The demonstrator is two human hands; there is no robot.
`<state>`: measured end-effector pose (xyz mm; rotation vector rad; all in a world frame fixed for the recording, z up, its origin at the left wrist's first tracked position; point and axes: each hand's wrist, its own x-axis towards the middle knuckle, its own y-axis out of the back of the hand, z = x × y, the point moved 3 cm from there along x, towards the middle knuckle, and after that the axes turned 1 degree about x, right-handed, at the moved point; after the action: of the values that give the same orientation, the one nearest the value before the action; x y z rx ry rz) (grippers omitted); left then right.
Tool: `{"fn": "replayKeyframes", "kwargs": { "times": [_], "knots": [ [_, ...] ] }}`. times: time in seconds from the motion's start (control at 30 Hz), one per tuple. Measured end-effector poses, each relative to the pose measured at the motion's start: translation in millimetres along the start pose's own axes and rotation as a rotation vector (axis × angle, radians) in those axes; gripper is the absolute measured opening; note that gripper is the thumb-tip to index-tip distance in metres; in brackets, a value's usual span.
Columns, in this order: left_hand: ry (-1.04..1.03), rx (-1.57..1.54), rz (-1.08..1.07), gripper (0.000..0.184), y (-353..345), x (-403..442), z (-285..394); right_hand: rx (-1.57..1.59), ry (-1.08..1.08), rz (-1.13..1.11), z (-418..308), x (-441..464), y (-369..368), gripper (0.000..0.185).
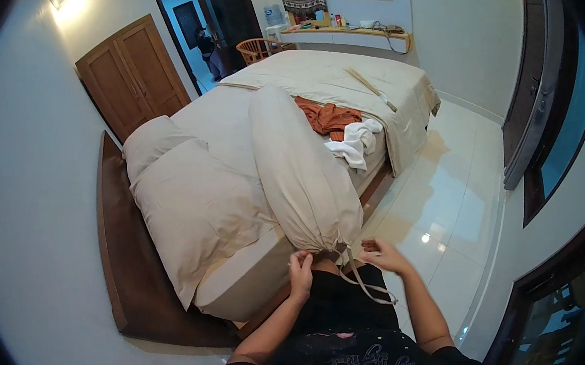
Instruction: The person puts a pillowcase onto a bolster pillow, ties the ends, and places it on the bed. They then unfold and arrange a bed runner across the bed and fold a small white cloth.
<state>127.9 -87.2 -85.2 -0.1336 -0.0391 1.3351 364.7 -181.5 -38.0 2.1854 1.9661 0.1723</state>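
Note:
A long beige bolster point(294, 161) lies across the bed, its gathered end toward me at the mattress edge. My left hand point(301, 272) pinches the gathered cloth at the left of that end. Two thin fabric ties point(356, 274) hang from the gather over my dark clothing. To the right of the ties, my right hand point(384, 254) is held in the air, fingers loosely bent and apart, with nothing visible in it. Beige pillows point(198, 211) rest to the left of the bolster against the brown headboard point(120, 239).
On the bed point(296, 67) lie an orange-brown cloth point(332, 118), a white cloth point(356, 143) and a stick broom point(371, 91). Glossy floor tiles point(439, 190) run along the right. A person point(208, 51) stands in the far doorway near a wooden chair point(258, 48).

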Motion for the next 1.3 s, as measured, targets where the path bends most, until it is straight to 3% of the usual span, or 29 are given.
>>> {"fn": "replayKeyframes", "kwargs": {
  "times": [0.03, 0.07, 0.13, 0.17, 0.23, 0.27, 0.33, 0.4, 0.47, 0.53, 0.6, 0.67, 0.77, 0.87, 0.9, 0.93, 1.0, 1.03, 1.2, 1.3],
  "knots": [
    [0.267, -0.055, -0.055, 0.025, 1, 3, -12, -0.121, 0.013, 0.043, 13, 10, -17, 0.072],
    [0.262, -0.053, -0.051, 0.025, -1, 2, -9, -0.075, 0.015, 0.016, 23, 19, -34, 0.083],
    [0.582, -0.022, -0.191, 0.037, -13, -11, 0, 0.035, 0.204, 0.095, 21, 25, -62, 0.079],
    [0.566, -0.013, -0.274, 0.044, -18, -16, 10, 0.039, 0.209, 0.094, 25, 28, -68, 0.079],
    [0.552, -0.083, -0.352, 0.043, -24, -11, 12, 0.151, 0.104, 0.173, 34, 29, -73, 0.056],
    [0.538, -0.159, -0.431, 0.042, -30, -9, 12, 0.152, 0.102, 0.178, 38, 27, -73, 0.056],
    [0.532, -0.271, -0.462, 0.040, -37, 1, 8, 0.209, -0.036, 0.109, 30, 13, -72, 0.032],
    [0.528, -0.387, -0.490, 0.037, -44, 9, 7, 0.224, -0.032, 0.142, 3, -4, -69, 0.033],
    [0.541, -0.553, -0.374, 0.034, -52, 16, 11, 0.236, -0.027, 0.174, -18, -14, -72, 0.041],
    [0.546, -0.627, -0.301, 0.036, -65, 17, 20, 0.508, -0.108, 0.093, -28, -20, -82, 0.047],
    [0.372, -0.796, -0.322, 0.042, -82, 15, 43, 0.479, -0.082, 0.078, -50, -29, -82, 0.049],
    [0.390, -0.779, -0.261, 0.049, -83, 27, 28, 0.559, -0.077, 0.019, -78, -43, -83, 0.048],
    [0.230, -1.062, -0.718, 0.055, -82, 64, -29, 0.452, -0.002, 0.017, -90, -52, -74, 0.048],
    [0.340, -0.821, -0.749, 0.056, -84, 48, -3, 0.492, 0.010, -0.003, -79, -47, -64, 0.048],
    [0.215, -0.744, -0.814, 0.056, -83, 41, 7, 0.493, 0.010, -0.004, -80, -47, -60, 0.048],
    [0.216, -0.744, -0.812, 0.056, -79, 32, 17, 0.513, 0.005, -0.006, -83, -46, -56, 0.046],
    [0.429, -0.529, -0.829, 0.069, -69, 15, 25, 0.539, -0.002, -0.010, -86, -43, -55, 0.045],
    [0.394, -0.442, -0.918, 0.083, -65, 17, 22, 0.530, -0.007, -0.023, -87, -42, -57, 0.046],
    [0.473, -0.482, -0.934, 0.085, -84, -2, 38, 0.491, 0.043, -0.050, -85, -31, -70, 0.049],
    [0.409, -0.626, -0.768, 0.079, -101, 0, 49, 0.526, 0.053, -0.022, -96, -35, -67, 0.049]
  ]
}}
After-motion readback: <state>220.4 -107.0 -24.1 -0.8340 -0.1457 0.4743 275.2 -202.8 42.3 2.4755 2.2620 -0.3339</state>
